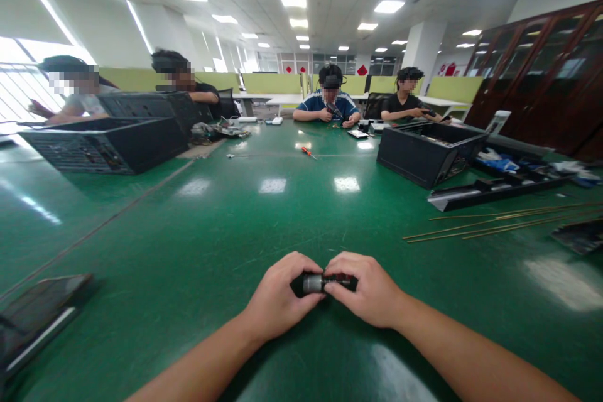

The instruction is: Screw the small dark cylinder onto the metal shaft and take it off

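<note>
Low in the middle of the head view, both hands meet around a short black cylinder with a silver band (313,283), which lies roughly level from left to right. My left hand (277,292) is closed on its left end, thumb below and fingers above. Around the darker right part, which shows small reddish marks, my right hand (370,289) is closed, with its thumb near the silver band. Fingers cover portions of the cylinder, and its exact kind cannot be made out. It is just above or on the green table (226,220).
Thin brass-coloured rods (452,235) lie to the right, near a black metal rail (499,185). Dark computer cases stand at right (409,154) and left (117,144). A red screwdriver (307,151) lies ahead. A dark flat panel (42,314) sits near left. Several people sit across the table.
</note>
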`<state>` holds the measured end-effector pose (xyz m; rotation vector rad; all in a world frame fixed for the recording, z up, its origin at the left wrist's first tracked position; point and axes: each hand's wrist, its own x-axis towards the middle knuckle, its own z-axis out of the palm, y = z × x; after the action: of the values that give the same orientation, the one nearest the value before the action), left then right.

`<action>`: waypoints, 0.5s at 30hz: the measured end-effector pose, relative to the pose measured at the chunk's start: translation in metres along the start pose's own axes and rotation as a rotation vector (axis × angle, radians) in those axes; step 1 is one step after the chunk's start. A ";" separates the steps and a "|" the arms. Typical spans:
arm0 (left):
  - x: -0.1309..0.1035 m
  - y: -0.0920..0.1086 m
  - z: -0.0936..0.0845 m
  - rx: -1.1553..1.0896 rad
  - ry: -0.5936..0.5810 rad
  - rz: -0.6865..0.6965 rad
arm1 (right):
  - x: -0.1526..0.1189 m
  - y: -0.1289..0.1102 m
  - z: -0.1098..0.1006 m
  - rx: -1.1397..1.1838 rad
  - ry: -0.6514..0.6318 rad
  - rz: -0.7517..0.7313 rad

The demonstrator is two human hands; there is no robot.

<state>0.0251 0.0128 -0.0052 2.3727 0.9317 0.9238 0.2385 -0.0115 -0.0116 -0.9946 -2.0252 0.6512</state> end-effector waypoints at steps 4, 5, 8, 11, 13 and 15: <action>0.000 0.001 -0.001 0.008 0.034 0.029 | 0.000 0.002 0.000 -0.012 -0.016 0.016; 0.000 0.001 -0.001 0.012 0.038 0.030 | -0.001 0.002 0.000 -0.017 -0.017 0.020; 0.000 0.003 -0.002 0.026 0.043 0.026 | -0.001 0.001 0.000 -0.034 -0.016 0.027; 0.000 0.003 -0.002 0.043 0.045 0.022 | -0.001 0.000 0.000 -0.042 -0.020 0.024; -0.001 0.003 -0.001 0.046 0.048 0.021 | -0.001 0.001 0.000 -0.046 -0.023 0.026; -0.002 0.002 0.000 0.046 0.051 0.017 | -0.001 0.002 0.000 -0.050 -0.025 0.028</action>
<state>0.0250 0.0101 -0.0042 2.4094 0.9636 0.9841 0.2394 -0.0112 -0.0133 -1.0507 -2.0618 0.6339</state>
